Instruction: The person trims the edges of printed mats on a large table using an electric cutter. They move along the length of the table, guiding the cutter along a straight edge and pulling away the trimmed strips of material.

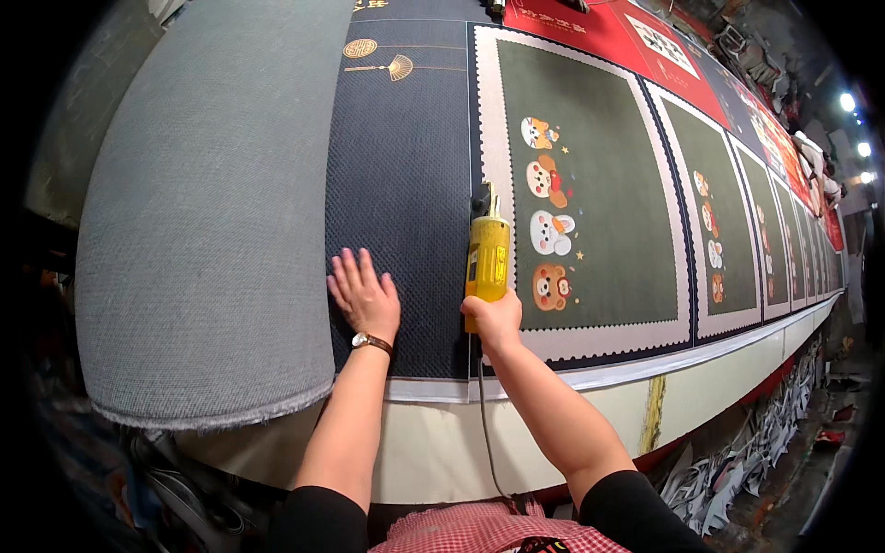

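Note:
My right hand (495,319) is wrapped round the yellow body of a corded electric cutter (489,253). The cutter's head points away from me and sits on the seam between a dark blue mat section (415,166) and a green mat (599,138) with a pale scalloped border and cartoon animal heads. A grey cord (482,415) trails from the cutter toward me over the table edge. My left hand (365,293) lies flat on the dark blue section, fingers spread, beside the big grey roll of matting (212,212). A watch (371,343) is on that wrist.
The table's pale front edge (590,415) curves away to the right. More printed mats (710,212) run along it, with red panels (613,46) behind. Pale offcut strips (737,470) lie heaped below on the right. Another person (816,170) leans at the table's far end.

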Demonstrator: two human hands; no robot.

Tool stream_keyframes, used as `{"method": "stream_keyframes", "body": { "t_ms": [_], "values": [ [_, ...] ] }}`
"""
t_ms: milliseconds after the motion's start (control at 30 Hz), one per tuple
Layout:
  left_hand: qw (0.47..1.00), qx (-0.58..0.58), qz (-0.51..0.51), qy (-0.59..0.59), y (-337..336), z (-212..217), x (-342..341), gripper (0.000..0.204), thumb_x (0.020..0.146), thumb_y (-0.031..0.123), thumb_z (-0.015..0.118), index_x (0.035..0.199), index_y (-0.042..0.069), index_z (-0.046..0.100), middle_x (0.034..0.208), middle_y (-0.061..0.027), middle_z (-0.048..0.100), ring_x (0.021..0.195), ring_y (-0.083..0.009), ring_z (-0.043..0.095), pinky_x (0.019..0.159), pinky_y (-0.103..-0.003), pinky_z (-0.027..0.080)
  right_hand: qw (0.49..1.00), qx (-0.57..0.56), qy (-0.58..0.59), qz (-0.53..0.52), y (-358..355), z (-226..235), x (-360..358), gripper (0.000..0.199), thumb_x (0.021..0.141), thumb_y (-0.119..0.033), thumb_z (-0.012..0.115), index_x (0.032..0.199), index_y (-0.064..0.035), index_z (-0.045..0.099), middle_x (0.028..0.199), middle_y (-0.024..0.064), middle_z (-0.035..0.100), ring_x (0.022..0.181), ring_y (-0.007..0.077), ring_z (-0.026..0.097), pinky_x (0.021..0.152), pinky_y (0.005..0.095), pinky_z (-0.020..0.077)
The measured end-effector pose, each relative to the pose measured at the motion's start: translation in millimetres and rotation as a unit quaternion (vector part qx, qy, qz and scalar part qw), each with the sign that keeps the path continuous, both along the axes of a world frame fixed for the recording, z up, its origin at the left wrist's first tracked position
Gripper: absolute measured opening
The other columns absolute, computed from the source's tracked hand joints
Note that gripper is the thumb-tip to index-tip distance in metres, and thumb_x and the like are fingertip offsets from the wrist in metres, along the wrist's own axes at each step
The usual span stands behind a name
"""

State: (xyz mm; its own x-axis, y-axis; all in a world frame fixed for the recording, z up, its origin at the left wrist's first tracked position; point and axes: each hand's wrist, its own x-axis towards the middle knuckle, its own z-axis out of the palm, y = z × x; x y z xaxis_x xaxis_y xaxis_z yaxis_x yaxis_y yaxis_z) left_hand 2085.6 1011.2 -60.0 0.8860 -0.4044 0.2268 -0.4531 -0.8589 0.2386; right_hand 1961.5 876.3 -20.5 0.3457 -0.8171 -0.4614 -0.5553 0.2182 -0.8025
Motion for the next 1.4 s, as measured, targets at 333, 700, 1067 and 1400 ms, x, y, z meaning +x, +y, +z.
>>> {"method": "stream_keyframes", "body": {
  "t_ms": [333, 700, 1067, 1400],
  "values": [
    [0.994, 0.068, 0.086, 0.019, -12, -7, 7, 0.057, 0.088, 0.031, 0.048, 0.138, 0.006, 0.036, 0.148, -0.0158, 0.025, 0.137, -0.0351, 0.019, 0.109, -0.055, 0.014, 0.999, -0.036, -0.032, -0.011, -42, -16, 45, 0.032, 0.059, -0.004, 0.068, 0.088, 0.0042, 0.058, 0.079, 0.0096, 0.063, 0.069, 0.0178, 0.061, 0.064, 0.0303, 0.0501],
    [0.994, 0.067, 0.090, 0.017, -14, -3, 9, 0.057, 0.086, 0.030, 0.050, 0.136, 0.006, 0.038, 0.147, -0.0154, 0.026, 0.137, -0.0342, 0.020, 0.109, -0.054, 0.014, 0.999, -0.036, -0.033, 0.003, -88, -23, 92, 0.041, 0.053, -0.015, 0.072, 0.087, 0.0032, 0.058, 0.081, 0.0139, 0.065, 0.073, 0.0246, 0.064, 0.068, 0.0345, 0.0508],
    [0.995, 0.054, 0.087, 0.021, -13, -1, 8, 0.057, 0.084, 0.027, 0.053, 0.135, 0.005, 0.039, 0.147, -0.0149, 0.027, 0.137, -0.0340, 0.021, 0.109, -0.053, 0.014, 0.997, -0.040, -0.068, -0.009, -120, -21, 136, 0.029, 0.058, -0.007, 0.067, 0.084, 0.0044, 0.060, 0.074, 0.0098, 0.063, 0.065, 0.0180, 0.062, 0.058, 0.0305, 0.0494],
    [0.994, 0.059, 0.093, 0.012, -11, 1, 11, 0.059, 0.081, 0.028, 0.054, 0.133, 0.005, 0.041, 0.146, -0.0155, 0.029, 0.136, -0.0349, 0.023, 0.108, -0.053, 0.017, 0.998, -0.038, -0.040, 0.003, -152, -13, 180, 0.028, 0.057, -0.010, 0.069, 0.080, 0.0042, 0.062, 0.070, 0.0096, 0.063, 0.062, 0.0194, 0.062, 0.058, 0.0316, 0.0499]
  ]
}}
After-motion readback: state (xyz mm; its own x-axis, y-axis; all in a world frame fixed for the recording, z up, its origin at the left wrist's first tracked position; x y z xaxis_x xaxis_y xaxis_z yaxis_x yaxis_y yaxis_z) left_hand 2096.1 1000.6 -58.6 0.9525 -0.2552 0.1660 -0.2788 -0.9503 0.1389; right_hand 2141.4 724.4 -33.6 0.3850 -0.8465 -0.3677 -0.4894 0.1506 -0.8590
